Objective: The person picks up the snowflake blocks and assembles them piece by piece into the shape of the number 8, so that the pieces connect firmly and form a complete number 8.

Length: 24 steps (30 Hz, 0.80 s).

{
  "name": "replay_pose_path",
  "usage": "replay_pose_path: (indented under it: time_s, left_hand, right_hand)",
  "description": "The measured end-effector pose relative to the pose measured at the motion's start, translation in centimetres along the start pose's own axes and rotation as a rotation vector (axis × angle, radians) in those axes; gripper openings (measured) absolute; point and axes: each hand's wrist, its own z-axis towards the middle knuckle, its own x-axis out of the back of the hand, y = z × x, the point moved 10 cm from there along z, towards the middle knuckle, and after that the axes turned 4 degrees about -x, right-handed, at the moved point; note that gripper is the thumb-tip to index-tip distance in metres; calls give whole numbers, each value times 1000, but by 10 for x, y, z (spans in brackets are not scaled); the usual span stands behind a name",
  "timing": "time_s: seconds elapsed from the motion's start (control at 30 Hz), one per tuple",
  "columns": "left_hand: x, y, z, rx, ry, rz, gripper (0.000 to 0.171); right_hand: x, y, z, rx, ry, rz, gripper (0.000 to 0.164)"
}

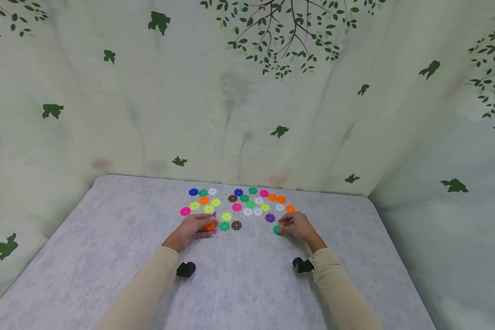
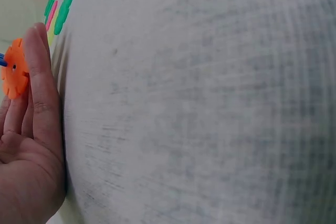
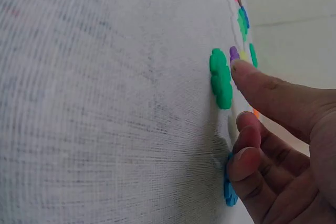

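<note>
In the head view my left hand [image 1: 195, 225] holds an orange notched interlocking disc [image 1: 209, 226]. A blue piece [image 2: 2, 60] stands against that disc's face in the left wrist view. My right hand [image 1: 299, 228] is low over the table, thumb apart from the curled fingers. Close to the thumb lies a green disc [image 3: 221, 80]; whether they touch, I cannot tell. A blue disc [image 3: 230, 184] lies by the right fingertips, partly hidden behind them. Beyond the hands, many flat flower-shaped discs are spread out, among them a purple disc [image 1: 270, 217] and a brown disc [image 1: 236, 225].
The grey cloth-covered table [image 1: 239, 284] runs back to a leaf-patterned curtain [image 1: 198, 101]. White discs [image 1: 247, 211] and yellow discs [image 1: 226, 217] lie between the hands; a pink disc [image 1: 185, 211] lies at the left. Black wrist cameras [image 1: 186, 269] hang below both sleeves.
</note>
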Motion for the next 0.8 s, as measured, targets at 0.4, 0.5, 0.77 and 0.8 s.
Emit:
replay_pose_path:
  time_s: [0.4, 0.5, 0.77, 0.8]
  left_hand:
    - [-6, -3, 1, 31, -59, -44, 42]
    - [-5, -3, 0, 45, -52, -49, 40]
    - [-4, -3, 0, 55, -47, -59, 40]
    - [-4, -3, 0, 53, -48, -59, 40]
  right_hand:
    - [-8, -8, -1, 3, -44, -112, 24]
    - [-11, -12, 1, 31, -47, -57, 22]
    - [-32, -45, 16, 129, -102, 366, 19]
    - [-36, -52, 20, 136, -109, 393, 20]
